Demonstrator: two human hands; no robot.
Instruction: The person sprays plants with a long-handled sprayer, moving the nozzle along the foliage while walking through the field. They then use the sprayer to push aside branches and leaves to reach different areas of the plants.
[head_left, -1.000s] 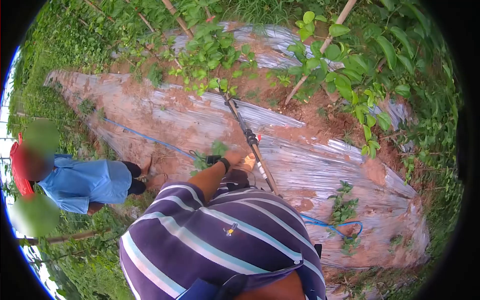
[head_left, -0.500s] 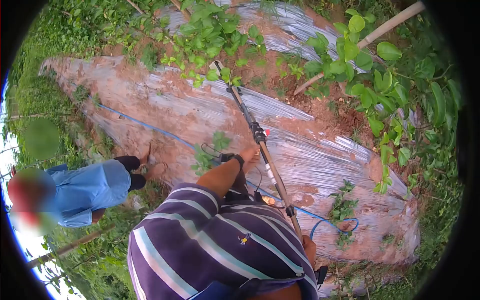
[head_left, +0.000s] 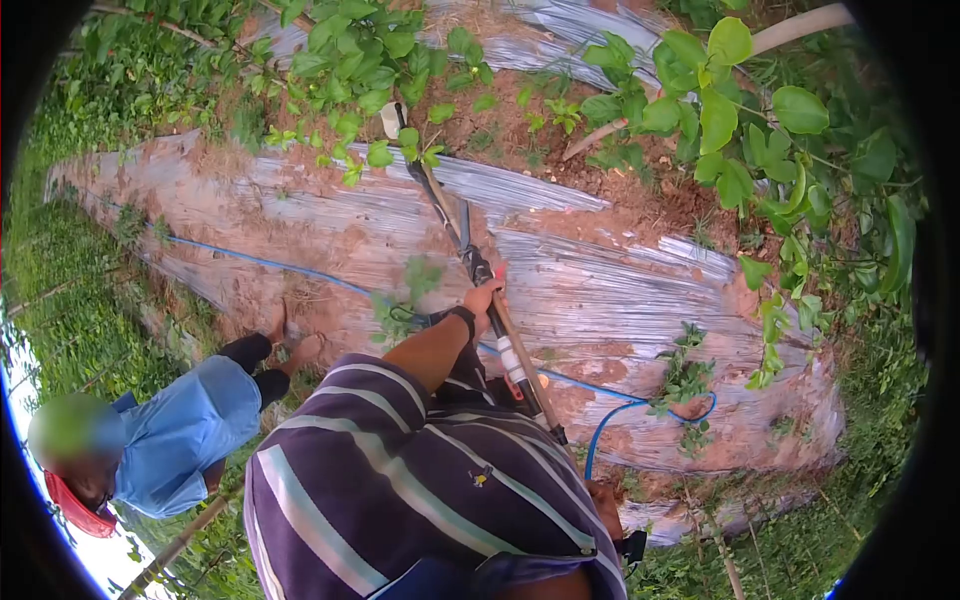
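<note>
A long brown pole (head_left: 512, 338) with black clamps and a white fitting runs slantwise from my chest toward the plants, ending in a whitish head (head_left: 392, 120) by the leaves. My left hand (head_left: 484, 300), with a dark band at the wrist, is closed round the pole just below a black clamp, beside a small red part. Down at the pole's near end, my right hand (head_left: 604, 505) is partly hidden by my striped shirt and appears closed on it. A blue hose (head_left: 590, 380) passes behind the pole and loops on the ground.
Silvery plastic sheeting (head_left: 600, 290), smeared with reddish soil, covers the raised bed. Leafy vines (head_left: 770, 150) hang at the right and top, among wooden stakes (head_left: 800, 28). A person in a blue shirt (head_left: 190, 425) stands barefoot at the left. Small plants (head_left: 685, 375) grow through the sheeting.
My left hand has moved up and now wraps round the pole near the clamp. The pole's head has shifted up and left in view. The person at the left appears lower.
</note>
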